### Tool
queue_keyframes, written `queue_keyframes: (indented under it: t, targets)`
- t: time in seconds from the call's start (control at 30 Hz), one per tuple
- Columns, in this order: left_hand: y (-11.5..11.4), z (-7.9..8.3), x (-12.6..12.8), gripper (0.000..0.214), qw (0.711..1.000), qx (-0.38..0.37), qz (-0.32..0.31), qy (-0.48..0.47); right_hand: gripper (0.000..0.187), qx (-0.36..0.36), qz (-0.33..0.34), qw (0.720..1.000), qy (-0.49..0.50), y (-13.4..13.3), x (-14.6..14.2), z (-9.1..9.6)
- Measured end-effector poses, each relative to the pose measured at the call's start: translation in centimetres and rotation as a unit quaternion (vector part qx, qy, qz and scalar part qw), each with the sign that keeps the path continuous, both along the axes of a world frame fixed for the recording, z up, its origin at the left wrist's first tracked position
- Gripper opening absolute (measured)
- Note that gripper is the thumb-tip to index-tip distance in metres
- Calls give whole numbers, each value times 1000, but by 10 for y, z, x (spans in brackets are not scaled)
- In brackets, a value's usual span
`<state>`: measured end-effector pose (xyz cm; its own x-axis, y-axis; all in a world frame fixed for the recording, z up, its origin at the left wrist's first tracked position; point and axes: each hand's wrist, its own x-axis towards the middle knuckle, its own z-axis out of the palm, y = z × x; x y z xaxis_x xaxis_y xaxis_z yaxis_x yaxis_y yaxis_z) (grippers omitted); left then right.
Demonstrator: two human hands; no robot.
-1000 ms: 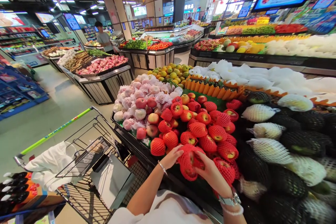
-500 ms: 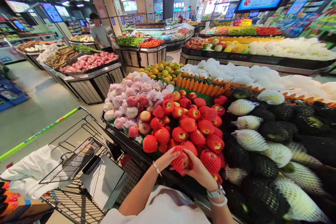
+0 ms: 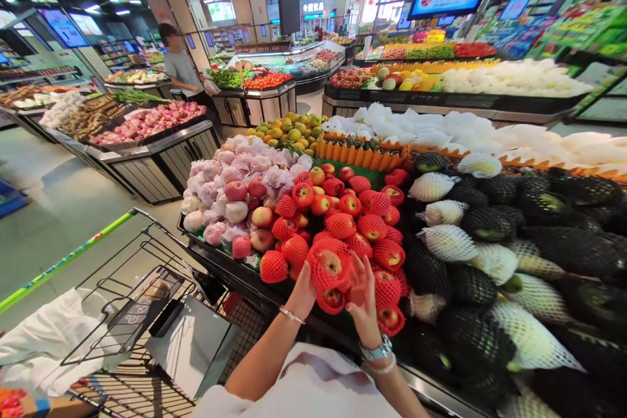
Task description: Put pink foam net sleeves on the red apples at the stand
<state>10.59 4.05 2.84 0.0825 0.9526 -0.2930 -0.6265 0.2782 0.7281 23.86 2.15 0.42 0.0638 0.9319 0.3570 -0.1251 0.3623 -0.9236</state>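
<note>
An apple in a red foam net [image 3: 329,264] is raised over the front of the apple pile, its stem end showing inside the net's flared rim. My left hand [image 3: 302,294] grips it from the left side, fingers partly hidden behind it. To its right is my right hand [image 3: 363,297], fingers spread and pointing up; whether a fingertip brushes the net I cannot tell. Under and behind lie more net-wrapped apples [image 3: 339,225]. Another netted apple [image 3: 331,301] shows just below the held one, between my wrists.
A shopping cart [image 3: 133,212] stands at my left with a white cloth [image 3: 53,333] and a grey-white box [image 3: 191,346] in it. Bagged pink fruit [image 3: 232,173] lies left of the apples, netted fruit [image 3: 448,243] right. Further back, a person [image 3: 181,68] stands among the stands.
The apple has turned so its stem end faces up toward me and sits slightly higher. My right hand has come off its side and spread its fingers. My view has shifted a little right.
</note>
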Motion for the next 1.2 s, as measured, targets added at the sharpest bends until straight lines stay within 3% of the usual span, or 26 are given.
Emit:
queue_keyframes:
  t: [0.07,0.13,0.4,0.47,0.57,0.63,0.67,0.73,0.8,0.83,0.9,1.0,1.2]
  targets:
    - [-7,-2,11,83,999,18,-23,-18,104,-36,13,999,-14,-1,-8,0]
    - [-13,-7,20,83,998,38,-34,-21,108,-73,1,997,-22,-1,-11,-2]
    - [-16,-14,30,80,997,71,-35,-11,73,-65,-60,996,-15,0,-10,-17]
    - [-9,-13,26,72,998,57,-2,-5,70,-84,-109,991,-11,2,-6,-23]
    - [4,-6,16,57,987,45,152,35,72,-121,-160,979,-22,4,4,-27]
    - [11,4,10,50,967,88,234,54,76,-110,-110,987,-30,4,9,-22]
    - [13,10,9,50,963,114,240,54,79,-94,-68,993,-30,3,9,-17]
    - [13,20,11,57,975,135,176,33,87,-54,7,998,-27,2,8,-5]
    - [9,24,18,58,991,86,98,-4,95,-22,45,998,-27,1,4,5]
    - [6,23,21,54,995,45,92,-18,97,-10,50,998,-26,1,2,7]
    - [1,15,28,37,988,-24,148,-19,94,7,34,999,-25,0,-1,9]
    - [-2,2,32,20,969,-34,245,-11,83,24,-21,999,-31,-1,-3,4]
    - [3,5,37,24,965,-88,184,-163,78,27,-18,986,-165,-5,-8,9]
